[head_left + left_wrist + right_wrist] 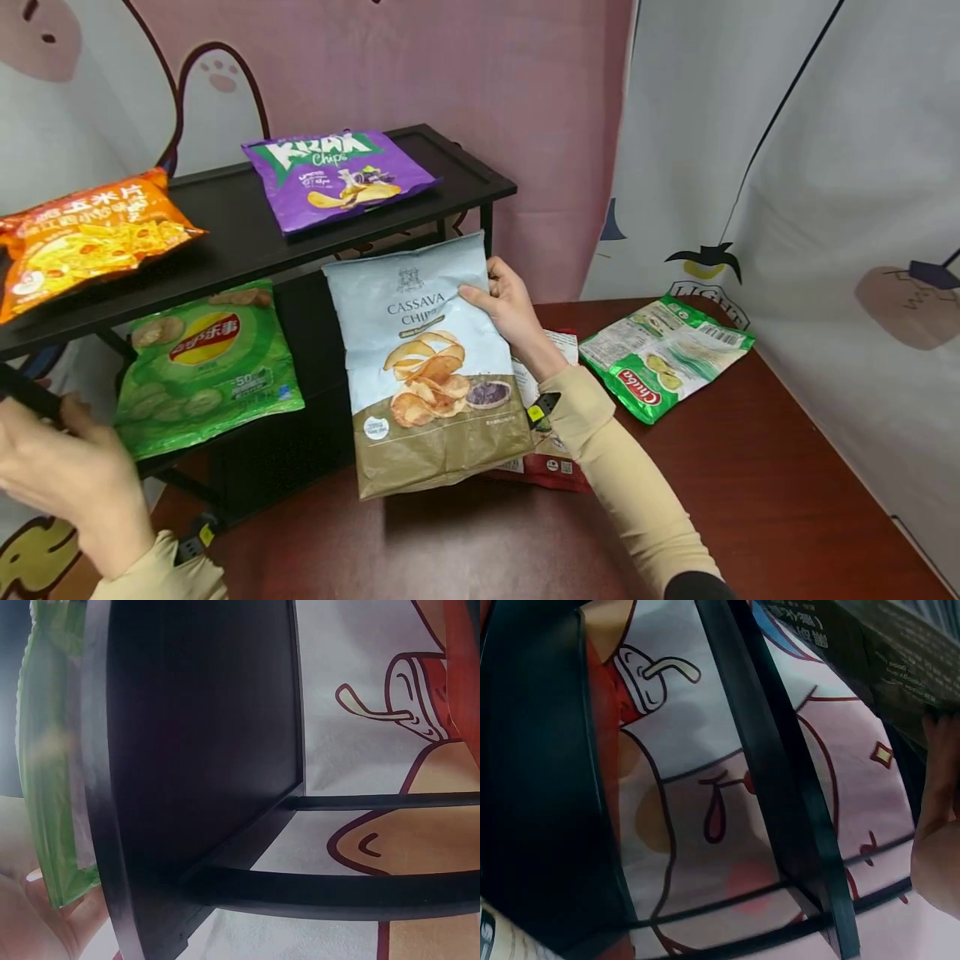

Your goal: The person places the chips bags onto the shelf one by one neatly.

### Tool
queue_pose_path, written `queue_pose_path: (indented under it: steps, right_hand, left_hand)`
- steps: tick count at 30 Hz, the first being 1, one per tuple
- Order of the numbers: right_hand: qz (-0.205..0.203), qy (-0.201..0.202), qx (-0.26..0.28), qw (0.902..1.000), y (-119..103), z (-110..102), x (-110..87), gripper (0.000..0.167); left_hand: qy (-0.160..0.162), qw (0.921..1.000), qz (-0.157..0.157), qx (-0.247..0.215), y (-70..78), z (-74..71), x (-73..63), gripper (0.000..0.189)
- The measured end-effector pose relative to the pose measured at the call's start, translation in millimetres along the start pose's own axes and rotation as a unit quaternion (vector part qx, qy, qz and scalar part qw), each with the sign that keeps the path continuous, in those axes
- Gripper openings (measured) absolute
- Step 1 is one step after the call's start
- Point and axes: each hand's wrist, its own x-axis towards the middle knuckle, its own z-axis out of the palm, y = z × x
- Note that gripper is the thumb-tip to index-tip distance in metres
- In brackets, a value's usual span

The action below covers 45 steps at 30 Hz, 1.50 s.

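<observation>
My right hand (517, 312) grips the upper right edge of a blue-and-gold bag of cassava chips (427, 383), its thumb over the front. The bag stands upright in front of the shelf's right part, over the table. In the right wrist view, the bag (870, 660) shows at the upper right with my hand (941, 802) at its edge. My left hand (75, 475), blurred, is by the shelf's left end, beside a green bag of potato chips (210, 367) on the lower shelf. In the left wrist view that bag (52, 772) shows between thumb and fingers.
A black two-tier shelf (217, 192) bears an orange snack bag (97, 237) and a purple chip bag (337, 179) on top. On the brown table (735, 467), a green-and-white Chuba bag (667, 354) lies at right. A red-and-white packet (551, 475) is partly hidden behind the cassava bag.
</observation>
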Motion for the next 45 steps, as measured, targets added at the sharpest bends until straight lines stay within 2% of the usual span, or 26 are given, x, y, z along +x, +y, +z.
queue_pose_path:
  steps: [8, 11, 15, 17, 19, 20, 21, 23, 25, 28, 30, 32, 35, 37, 40, 43, 45]
  right_hand:
    - [0.085, 0.002, -0.031, 0.9959, 7, 15, 27.3, 0.02]
    - [0.132, -0.001, -0.003, 0.9913, 9, 16, 32.4, 0.026]
    - [0.195, -0.014, 0.045, 0.9797, 11, 12, 34.9, 0.044]
    - [0.21, -0.029, 0.0, 0.9773, 10, 10, 35.4, 0.052]
    - [0.201, -0.051, -0.101, 0.9729, 5, 8, 34.2, 0.056]
    - [0.19, -0.064, -0.166, 0.9656, 0, 8, 32.6, 0.057]
    - [0.174, -0.078, -0.236, 0.953, -4, 8, 30.2, 0.059]
    - [0.124, -0.099, -0.369, 0.9157, -15, 9, 22.4, 0.06]
    - [0.063, -0.129, -0.445, 0.8839, -26, 13, 11.2, 0.058]
    - [-0.025, -0.192, -0.496, 0.8463, -39, 21, -11.4, 0.057]
    - [-0.063, -0.249, -0.5, 0.8271, -42, 27, -28.5, 0.061]
    - [-0.084, -0.302, -0.504, 0.8048, -43, 32, -45.4, 0.068]
    - [-0.104, -0.359, -0.527, 0.7636, -39, 40, -66.0, 0.085]
    - [-0.125, -0.373, -0.557, 0.7317, -33, 44, -75.9, 0.096]
    - [-0.155, -0.364, -0.617, 0.6805, -23, 50, -84.9, 0.105]
    - [-0.178, -0.341, -0.659, 0.646, -14, 53, -88.1, 0.102]
    - [-0.201, -0.323, -0.675, 0.6321, -8, 53, -86.8, 0.097]
  left_hand:
    - [0.014, 0.9999, -0.003, -0.001, -2.7, 4.2, 0.4, 0.039]
    - [0.006, 1.0, -0.004, 0.001, -2.3, 3.2, 0.7, 0.041]
    - [-0.002, 1.0, -0.006, 0.003, 0.1, 1.2, 0.0, 0.042]
    - [-0.001, 1.0, -0.007, 0.002, 0.5, 1.3, -0.6, 0.042]
    - [-0.003, 1.0, -0.006, 0.003, -0.1, 1.2, -0.7, 0.042]
    - [-0.001, 1.0, -0.006, 0.002, -0.6, 1.6, -0.6, 0.042]
    - [0.001, 1.0, -0.007, 0.0, -0.9, 1.7, -0.7, 0.041]
    - [0.009, 0.9999, -0.009, -0.006, -1.6, 2.4, -0.9, 0.041]
    - [0.014, 0.9998, -0.01, -0.011, -2.4, 2.9, -1.0, 0.042]
    - [0.014, 0.9997, -0.012, -0.015, -2.7, 2.7, -1.2, 0.044]
    - [0.01, 0.9998, -0.013, -0.014, -2.4, 2.6, -1.0, 0.044]
    - [0.006, 0.9998, -0.013, -0.013, -1.2, 1.8, -0.8, 0.045]
    - [-0.002, 0.9999, -0.011, -0.009, -0.1, 0.8, -0.5, 0.045]
    - [-0.006, 0.9999, -0.012, -0.008, 0.3, 0.2, -0.5, 0.045]
    - [-0.008, 0.9999, -0.013, -0.008, -0.2, 0.4, -0.2, 0.045]
    - [-0.004, 0.9997, -0.02, -0.011, -1.3, 1.2, -0.1, 0.045]
    - [-0.002, 0.9996, -0.024, -0.012, -2.0, 1.7, -0.3, 0.045]
